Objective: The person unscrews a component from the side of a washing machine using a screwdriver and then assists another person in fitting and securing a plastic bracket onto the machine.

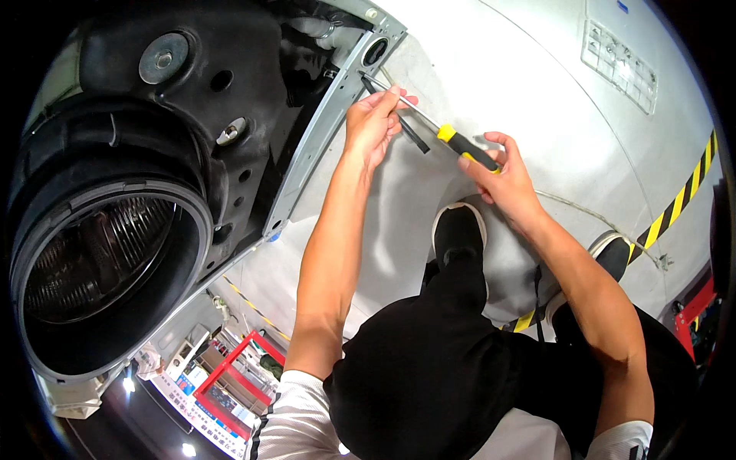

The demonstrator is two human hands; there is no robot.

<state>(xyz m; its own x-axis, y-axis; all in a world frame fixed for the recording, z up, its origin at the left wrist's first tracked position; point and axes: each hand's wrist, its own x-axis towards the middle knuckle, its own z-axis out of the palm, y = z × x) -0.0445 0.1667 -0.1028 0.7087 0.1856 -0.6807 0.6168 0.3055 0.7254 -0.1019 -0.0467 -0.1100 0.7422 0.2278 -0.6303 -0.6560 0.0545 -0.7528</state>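
Observation:
My right hand [506,180] is wrapped around the black-and-yellow handle of a screwdriver [469,149]. Its metal shaft slants up and left, and the tip meets the grey metal edge [326,134] of an opened machine, close to a round hole. My left hand [370,126] pinches around the shaft near that tip, fingers closed. A thin black strip [415,136] passes behind the left fingers and sticks out below them; whether they grip it too, I cannot tell. Whatever the tip touches is too small to make out.
The machine's large round opening with a black rubber collar [115,184] fills the left. A bolt with a wide washer [163,58] sits above it. At the upper right lies a clear compartment box [619,65]. Black-and-yellow tape [682,192] crosses the floor. A red frame [230,376] stands lower left.

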